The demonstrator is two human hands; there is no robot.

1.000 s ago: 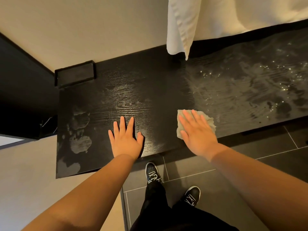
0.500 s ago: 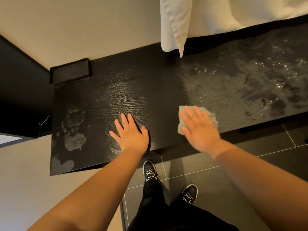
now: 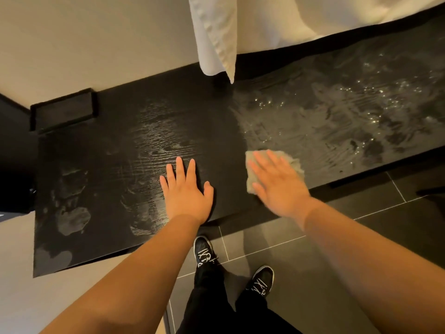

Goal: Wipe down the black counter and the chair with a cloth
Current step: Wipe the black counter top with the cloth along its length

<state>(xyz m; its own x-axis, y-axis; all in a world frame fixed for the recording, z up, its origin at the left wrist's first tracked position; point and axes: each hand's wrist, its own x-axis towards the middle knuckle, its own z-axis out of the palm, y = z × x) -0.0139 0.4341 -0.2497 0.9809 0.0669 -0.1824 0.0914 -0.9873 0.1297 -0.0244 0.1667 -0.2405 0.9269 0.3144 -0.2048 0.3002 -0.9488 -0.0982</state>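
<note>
Right grip (image 3: 277, 186) lies flat, fingers straight and spread, pressing the grey-green cloth (image 3: 295, 165) onto the black surface (image 3: 115, 150) near its front edge; no finger curls round the cloth, whose edges show past the fingertips and beside the thumb; left grip (image 3: 186, 191) rests just beside it, palm down, fingers straight, holding nothing; beyond the right grip and to its right the surface is streaked wet with glinting droplets; white fabric (image 3: 216, 37) hangs beyond both; black shoes (image 3: 204, 251) stand below on grey floor tiles (image 3: 361, 237).

Seemingly a hotel-style bedroom: white bedding (image 3: 216, 32) hangs beside a black wood-grain surface (image 3: 115, 165), with beige walls (image 3: 96, 44) and dark floor tiles (image 3: 349, 249).
</note>
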